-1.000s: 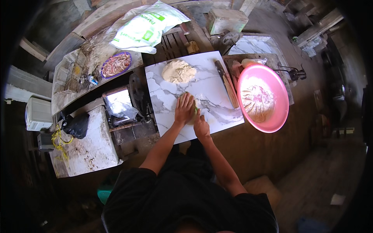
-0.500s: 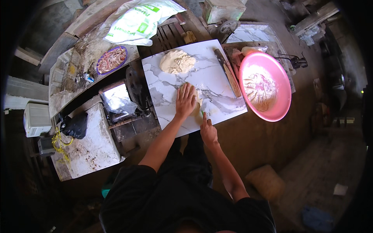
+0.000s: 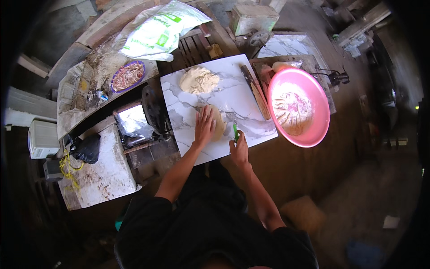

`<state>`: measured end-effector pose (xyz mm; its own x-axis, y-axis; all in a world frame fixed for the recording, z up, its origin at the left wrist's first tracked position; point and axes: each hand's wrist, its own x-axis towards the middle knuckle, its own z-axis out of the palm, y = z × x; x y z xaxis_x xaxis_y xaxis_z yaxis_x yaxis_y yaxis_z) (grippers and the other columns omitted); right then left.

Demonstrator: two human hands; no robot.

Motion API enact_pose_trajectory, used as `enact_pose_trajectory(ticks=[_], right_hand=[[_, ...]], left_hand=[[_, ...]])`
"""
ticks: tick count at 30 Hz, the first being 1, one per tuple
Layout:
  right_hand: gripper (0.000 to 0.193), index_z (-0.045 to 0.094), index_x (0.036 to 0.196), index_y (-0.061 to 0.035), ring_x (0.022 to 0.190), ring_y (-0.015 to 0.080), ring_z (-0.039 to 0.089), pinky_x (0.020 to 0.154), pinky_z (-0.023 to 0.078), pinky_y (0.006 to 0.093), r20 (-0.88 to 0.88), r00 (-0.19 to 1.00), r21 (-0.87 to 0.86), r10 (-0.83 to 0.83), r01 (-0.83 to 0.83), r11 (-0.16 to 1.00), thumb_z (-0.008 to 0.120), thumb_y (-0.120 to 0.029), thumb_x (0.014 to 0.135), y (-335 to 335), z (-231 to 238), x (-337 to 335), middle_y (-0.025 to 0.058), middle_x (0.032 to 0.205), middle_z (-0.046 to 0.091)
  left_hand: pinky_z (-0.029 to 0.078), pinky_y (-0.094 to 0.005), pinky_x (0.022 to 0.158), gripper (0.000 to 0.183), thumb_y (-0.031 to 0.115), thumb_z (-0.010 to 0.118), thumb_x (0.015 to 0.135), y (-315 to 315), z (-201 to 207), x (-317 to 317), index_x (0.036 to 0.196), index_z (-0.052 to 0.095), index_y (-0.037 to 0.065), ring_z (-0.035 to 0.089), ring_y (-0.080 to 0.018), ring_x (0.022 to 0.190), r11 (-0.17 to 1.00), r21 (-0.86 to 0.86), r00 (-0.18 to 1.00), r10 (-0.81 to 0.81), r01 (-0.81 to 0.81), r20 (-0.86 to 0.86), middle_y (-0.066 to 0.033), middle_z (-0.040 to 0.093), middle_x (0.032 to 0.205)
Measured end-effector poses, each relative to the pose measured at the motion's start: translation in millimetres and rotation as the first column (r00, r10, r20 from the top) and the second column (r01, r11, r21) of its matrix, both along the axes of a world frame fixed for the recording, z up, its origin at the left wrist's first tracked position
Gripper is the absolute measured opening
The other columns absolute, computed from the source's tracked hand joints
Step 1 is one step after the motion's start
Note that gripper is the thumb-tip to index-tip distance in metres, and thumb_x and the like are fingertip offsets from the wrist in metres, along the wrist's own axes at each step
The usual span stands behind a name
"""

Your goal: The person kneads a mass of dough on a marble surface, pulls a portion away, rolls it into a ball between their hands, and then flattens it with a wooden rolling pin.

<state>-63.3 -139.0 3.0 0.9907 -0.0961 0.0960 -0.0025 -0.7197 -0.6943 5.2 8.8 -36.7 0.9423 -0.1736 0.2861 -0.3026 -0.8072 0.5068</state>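
Note:
My left hand lies flat with its fingers stretched over a flattened piece of pale dough, which shows beyond the fingertips and along the hand's right side. In my right hand is a small green-handled knife, its short blade pointing away from me and apart from the dough. Both hands are over the near part of a white marble-patterned board. Farther back on that board sits a larger, rough lump of dough.
A long wooden strip lies along the board's right edge. Right beside it stands a pink basin with floury contents. To the left are a metal machine with a wheel and a purple plate of shredded food. A white sack lies behind.
The knife has moved away from the dough's edge, toward the right. My left hand has shifted slightly left on the dough. The whole view has also shifted a little.

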Motion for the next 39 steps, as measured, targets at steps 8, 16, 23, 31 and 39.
enact_pose_trajectory(ticks=[8, 16, 23, 31, 39], right_hand=[[0.023, 0.051, 0.079, 0.0015, 0.063, 0.0376, 0.054, 0.057, 0.042, 0.0426, -0.084, 0.996, 0.053, -0.001, 0.005, 0.999, 0.058, -0.020, 0.073, 15, -33, 62, 0.0194, 0.064, 0.056], [0.032, 0.053, 0.100, -0.0013, 0.075, 0.0357, 0.052, 0.067, 0.042, 0.0415, -0.070, 0.997, 0.007, 0.013, -0.013, 1.000, 0.057, -0.015, 0.071, 15, -44, 65, 0.0200, 0.080, 0.054], [0.035, 0.053, 0.102, -0.0023, 0.074, 0.0348, 0.053, 0.067, 0.042, 0.0412, 0.035, 0.997, 0.030, 0.064, -0.065, 0.997, 0.056, -0.010, 0.068, 10, -60, 81, 0.0190, 0.078, 0.054], [0.020, 0.057, 0.085, -0.0014, 0.063, 0.0309, 0.056, 0.059, 0.043, 0.0369, -0.048, 0.998, 0.232, -0.031, 0.042, 0.972, 0.057, -0.011, 0.067, -5, -49, 104, 0.0156, 0.066, 0.056], [0.023, 0.055, 0.089, 0.0033, 0.059, 0.0110, 0.051, 0.055, 0.042, 0.0241, -0.090, 0.996, 0.435, 0.005, 0.034, 0.900, 0.059, -0.009, 0.070, -20, -4, 106, 0.0055, 0.066, 0.056]], left_hand=[[0.018, -0.0457, 0.098, 0.035, 0.015, 0.045, 0.081, 28, -1, -29, 0.114, 0.044, 0.003, 0.025, -0.0349, 0.120, 0.985, -0.139, 0.993, 0.093, -0.102, -0.069, -0.0205, 0.031, 0.127], [0.021, -0.0435, 0.098, 0.031, 0.014, 0.046, 0.079, 40, -17, -38, 0.109, 0.048, 0.003, 0.025, -0.0358, 0.119, 0.971, -0.175, 0.983, 0.149, -0.166, -0.102, -0.0211, 0.031, 0.126], [0.022, -0.0431, 0.097, 0.030, 0.011, 0.049, 0.077, 28, -14, -20, 0.106, 0.049, 0.004, 0.026, -0.0362, 0.118, 0.970, -0.230, 0.997, 0.071, -0.078, -0.037, -0.0212, 0.032, 0.125], [0.024, -0.0438, 0.095, 0.030, 0.008, 0.051, 0.074, 14, -8, -8, 0.104, 0.050, 0.004, 0.027, -0.0382, 0.116, 0.964, -0.264, 1.000, 0.020, -0.019, 0.001, -0.0216, 0.033, 0.123], [0.035, -0.0387, 0.088, 0.033, 0.007, 0.053, 0.075, -2, -3, -2, 0.107, 0.048, 0.003, 0.044, -0.0328, 0.104, 0.915, -0.399, 0.998, -0.070, 0.059, -0.013, -0.0204, 0.046, 0.109]])
